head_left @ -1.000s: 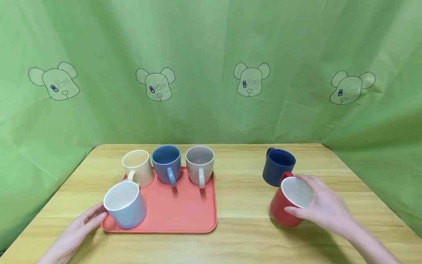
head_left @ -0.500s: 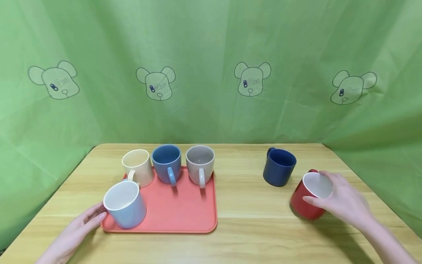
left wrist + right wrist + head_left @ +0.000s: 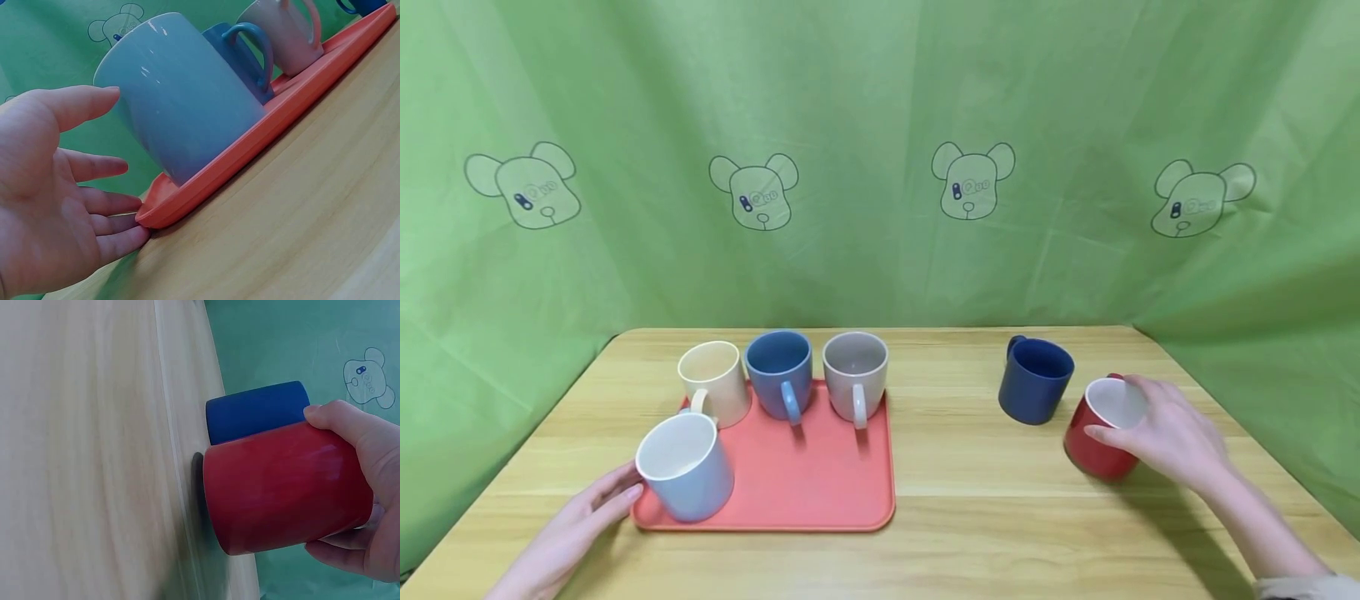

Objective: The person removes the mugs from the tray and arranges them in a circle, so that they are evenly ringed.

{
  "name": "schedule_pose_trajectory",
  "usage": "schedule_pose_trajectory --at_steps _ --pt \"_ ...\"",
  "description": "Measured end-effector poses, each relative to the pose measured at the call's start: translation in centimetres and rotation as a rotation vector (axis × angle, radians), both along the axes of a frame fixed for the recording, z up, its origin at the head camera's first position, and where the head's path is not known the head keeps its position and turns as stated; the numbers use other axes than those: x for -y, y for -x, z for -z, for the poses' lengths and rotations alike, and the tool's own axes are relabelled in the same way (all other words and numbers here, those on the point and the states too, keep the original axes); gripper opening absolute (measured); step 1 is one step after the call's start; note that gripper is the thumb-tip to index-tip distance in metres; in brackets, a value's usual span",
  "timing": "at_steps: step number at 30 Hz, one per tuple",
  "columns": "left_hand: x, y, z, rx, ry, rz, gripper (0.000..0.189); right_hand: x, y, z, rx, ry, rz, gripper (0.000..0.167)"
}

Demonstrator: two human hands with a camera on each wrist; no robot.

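My right hand (image 3: 1176, 433) grips a red mug (image 3: 1093, 450) with a white inside, thumb and fingers on opposite sides near its rim. The mug is almost upright beside a dark blue mug (image 3: 1033, 383); its base is at or just over the wood, and I cannot tell whether it touches. My left hand (image 3: 568, 529) has loosely extended fingers, the lower ones touching the corner of a coral-red tray (image 3: 212, 184) in the left wrist view. On that corner stands a light blue mug (image 3: 692, 479), just apart from the left thumb.
A cream mug (image 3: 722, 396), a blue mug (image 3: 775, 387) and a grey mug (image 3: 850, 387) stand along the tray's far edge. All are on a wooden table (image 3: 970, 517). Behind hangs a green curtain (image 3: 865, 267) with printed bear heads.
The red mug has moved right in my right hand, then a little away from me toward the table's far side. The left hand, tray and other mugs have stayed still.
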State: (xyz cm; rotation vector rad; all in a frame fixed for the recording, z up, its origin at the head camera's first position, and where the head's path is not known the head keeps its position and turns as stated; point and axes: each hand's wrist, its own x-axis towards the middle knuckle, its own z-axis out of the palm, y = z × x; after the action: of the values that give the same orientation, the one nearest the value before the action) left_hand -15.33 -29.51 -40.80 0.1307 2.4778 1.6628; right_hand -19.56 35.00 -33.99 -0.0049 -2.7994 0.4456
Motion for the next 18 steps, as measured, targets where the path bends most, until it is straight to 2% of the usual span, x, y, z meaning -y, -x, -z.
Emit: schedule_pose_trajectory --at_steps 18 --pt "0.0 0.1 0.0 0.0 -0.009 -0.005 0.058 -0.4 2.5 0.4 0.049 0.009 -0.006 0.09"
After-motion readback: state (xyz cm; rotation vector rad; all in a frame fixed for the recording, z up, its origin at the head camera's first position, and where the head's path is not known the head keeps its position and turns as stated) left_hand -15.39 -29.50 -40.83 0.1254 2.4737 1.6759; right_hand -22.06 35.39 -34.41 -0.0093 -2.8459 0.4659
